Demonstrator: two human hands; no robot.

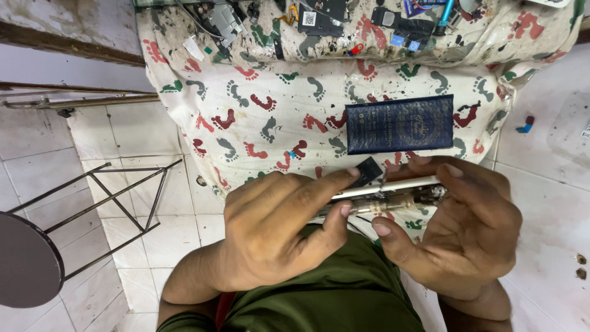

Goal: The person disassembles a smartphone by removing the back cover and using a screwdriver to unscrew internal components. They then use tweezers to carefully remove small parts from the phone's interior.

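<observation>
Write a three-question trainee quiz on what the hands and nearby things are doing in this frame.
1. True or false: the dark blue flat pack lies on the footprint-patterned cloth, apart from both hands.
2. Which hand pinches the small black piece? A) left hand B) right hand C) neither
3. Fill in: both hands grip the opened slim device edge-on, and the metal stool stands on the tiled ____.

Key: 1 true. 2 A. 3 floor.
</observation>
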